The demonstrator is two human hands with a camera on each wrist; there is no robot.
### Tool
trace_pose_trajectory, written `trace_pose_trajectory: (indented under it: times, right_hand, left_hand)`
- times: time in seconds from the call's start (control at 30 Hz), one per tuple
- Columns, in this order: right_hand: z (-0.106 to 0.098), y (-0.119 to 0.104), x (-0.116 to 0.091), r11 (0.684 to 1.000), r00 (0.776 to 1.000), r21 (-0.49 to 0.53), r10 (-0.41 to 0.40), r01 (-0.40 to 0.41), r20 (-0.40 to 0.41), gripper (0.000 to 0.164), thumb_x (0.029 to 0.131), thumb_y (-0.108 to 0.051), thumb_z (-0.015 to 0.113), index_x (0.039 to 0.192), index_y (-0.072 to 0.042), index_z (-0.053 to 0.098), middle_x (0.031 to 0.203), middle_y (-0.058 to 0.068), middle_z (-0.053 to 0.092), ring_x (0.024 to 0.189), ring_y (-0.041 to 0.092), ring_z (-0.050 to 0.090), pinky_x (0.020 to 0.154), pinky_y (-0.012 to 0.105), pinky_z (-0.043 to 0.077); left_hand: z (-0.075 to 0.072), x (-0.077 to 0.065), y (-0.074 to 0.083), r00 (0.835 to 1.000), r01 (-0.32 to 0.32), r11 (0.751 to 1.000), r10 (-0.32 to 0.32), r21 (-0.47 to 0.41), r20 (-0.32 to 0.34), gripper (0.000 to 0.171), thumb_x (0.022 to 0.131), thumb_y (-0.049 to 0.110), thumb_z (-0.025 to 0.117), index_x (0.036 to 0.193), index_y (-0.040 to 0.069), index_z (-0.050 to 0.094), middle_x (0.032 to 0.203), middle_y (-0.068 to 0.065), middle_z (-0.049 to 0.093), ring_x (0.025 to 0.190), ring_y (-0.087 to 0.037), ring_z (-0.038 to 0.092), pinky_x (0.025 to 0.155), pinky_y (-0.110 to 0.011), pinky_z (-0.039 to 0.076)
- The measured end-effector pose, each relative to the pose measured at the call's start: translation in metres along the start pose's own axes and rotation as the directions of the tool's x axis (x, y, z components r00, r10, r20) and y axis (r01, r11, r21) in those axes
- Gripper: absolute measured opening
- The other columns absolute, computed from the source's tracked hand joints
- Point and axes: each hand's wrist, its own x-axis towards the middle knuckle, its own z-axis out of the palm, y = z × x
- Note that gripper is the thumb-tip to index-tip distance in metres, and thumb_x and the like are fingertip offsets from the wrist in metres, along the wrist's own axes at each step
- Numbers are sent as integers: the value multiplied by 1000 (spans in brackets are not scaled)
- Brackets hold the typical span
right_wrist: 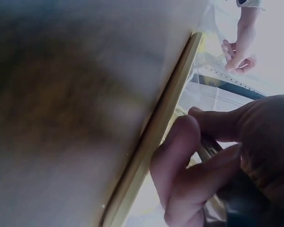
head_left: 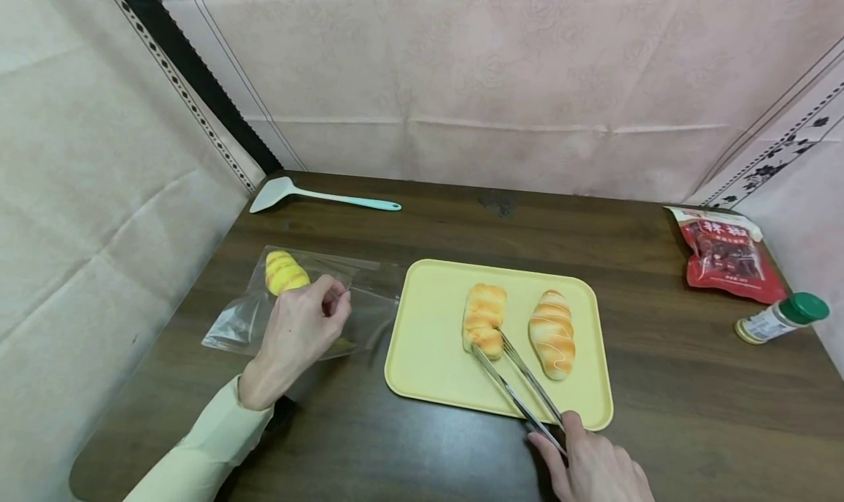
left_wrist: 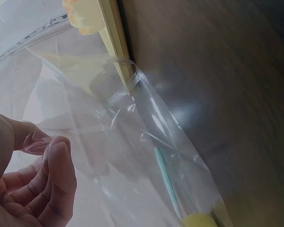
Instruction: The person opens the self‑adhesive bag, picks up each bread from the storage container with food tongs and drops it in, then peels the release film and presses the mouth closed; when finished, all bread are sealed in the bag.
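My left hand [head_left: 300,326] pinches the upper film of a clear plastic bag [head_left: 236,327] between thumb and fingertips. In the left wrist view the bag's mouth [left_wrist: 132,71] gapes toward the tray. A yellow striped bread roll [head_left: 283,271] lies inside the bag. My right hand [head_left: 596,462] grips metal tongs [head_left: 521,399] near their joined end. The tong tips stand at either side of the lower end of a golden rectangular bread [head_left: 484,310] lying on a pale yellow tray [head_left: 422,348]. Right of it on the tray rests an oval bread with white icing lines [head_left: 552,335].
A pale turquoise spatula [head_left: 330,196] lies at the back left of the dark wooden table [head_left: 672,385]. At the right are a red food packet [head_left: 728,256] and a green-capped shaker jar [head_left: 781,317] on its side. Cloth walls [head_left: 461,69] border the table.
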Motion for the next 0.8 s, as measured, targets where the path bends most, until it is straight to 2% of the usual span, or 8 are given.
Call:
trace_pose_trajectory:
  times: [0.3,0.5,0.63,0.8]
  right_hand:
    - [-1,5,1,994,990,-63,-97,91,-103,40,100,-41,77,92,-11,52,60,-1,42,47,27,49,44,42,36]
    - [-6,8,3,995,993,-37,-91,89,-74,39,103,-42,74,94,-12,51,60,1,46,50,27,52,46,43,37]
    - [-7,11,4,996,993,-28,-91,89,-79,37,103,-42,74,95,-13,53,59,2,47,50,27,53,46,44,37]
    - [-8,13,5,997,996,-15,-73,72,-48,36,104,-44,73,97,-14,55,60,1,46,52,25,52,48,43,37]
  left_hand:
    - [-1,-2,-1,1000,13,1000,-13,20,17,10,91,2,77,83,6,71,63,-2,64,53,-8,51,51,-27,45]
    - [-3,-4,0,999,19,999,-20,27,28,9,90,2,78,84,5,73,63,-3,64,53,-9,49,51,-26,44]
    - [-3,-5,0,999,18,1000,-18,21,30,9,90,2,79,83,6,75,64,-2,65,54,-8,50,52,-25,45]
    - [-3,-6,0,999,8,1000,-9,28,32,6,90,3,80,85,5,78,67,-4,68,56,-9,54,53,-26,48]
